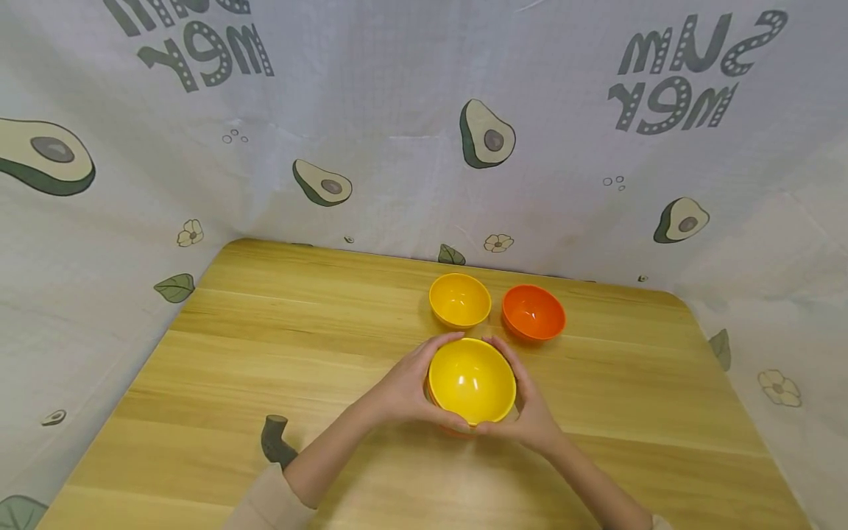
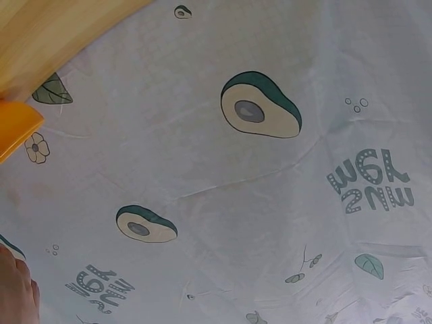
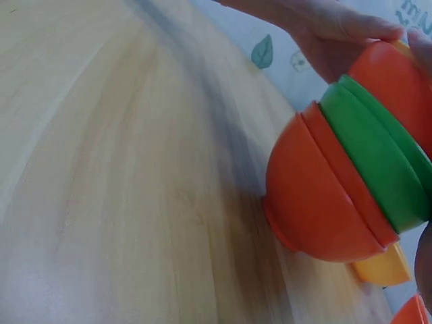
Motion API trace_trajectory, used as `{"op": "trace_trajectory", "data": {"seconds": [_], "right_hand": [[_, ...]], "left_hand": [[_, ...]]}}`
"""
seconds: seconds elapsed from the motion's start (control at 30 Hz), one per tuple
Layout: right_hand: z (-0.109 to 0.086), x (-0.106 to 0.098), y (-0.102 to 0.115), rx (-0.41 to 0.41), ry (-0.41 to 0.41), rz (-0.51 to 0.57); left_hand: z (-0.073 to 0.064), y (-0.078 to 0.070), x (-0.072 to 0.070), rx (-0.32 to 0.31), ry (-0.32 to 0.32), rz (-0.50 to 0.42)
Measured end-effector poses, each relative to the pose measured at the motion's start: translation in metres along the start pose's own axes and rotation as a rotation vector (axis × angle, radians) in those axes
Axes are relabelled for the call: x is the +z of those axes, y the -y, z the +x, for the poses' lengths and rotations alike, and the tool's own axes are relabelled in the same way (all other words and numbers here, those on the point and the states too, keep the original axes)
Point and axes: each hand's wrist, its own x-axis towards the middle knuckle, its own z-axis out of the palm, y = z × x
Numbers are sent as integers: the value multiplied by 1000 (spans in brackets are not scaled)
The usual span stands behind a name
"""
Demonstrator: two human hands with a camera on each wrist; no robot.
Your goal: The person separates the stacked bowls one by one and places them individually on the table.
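Observation:
My left hand [image 1: 409,384] and right hand [image 1: 532,414] grip a stack of bowls from both sides, thumbs along the near side. On top is a yellow bowl [image 1: 472,379], its inside facing up in the head view. Below it in the right wrist view come a red-orange bowl [image 3: 393,84], a green bowl [image 3: 374,158] and a lower red-orange bowl [image 3: 310,192] close over the table. Fingers of both hands lie around the upper bowls. The left wrist view shows mostly curtain, with part of a hand [image 2: 15,290] at its lower left.
Just beyond the stack stand a smaller yellow bowl [image 1: 460,302] and an orange bowl [image 1: 533,313], side by side. A dark curved piece [image 1: 274,440] shows beside my left forearm. The wooden table [image 1: 298,316] meets a white avocado-print curtain [image 1: 397,88] at the back and sides.

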Motion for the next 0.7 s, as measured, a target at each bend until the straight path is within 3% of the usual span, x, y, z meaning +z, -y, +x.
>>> {"op": "trace_trajectory", "data": {"seconds": [0.17, 0.7], "right_hand": [[-2, 2, 3, 82, -13, -67], [-2, 4, 8, 141, -31, -94]], "left_hand": [[0, 0, 1, -6, -4, -12], [1, 0, 1, 1, 7, 8]]}}
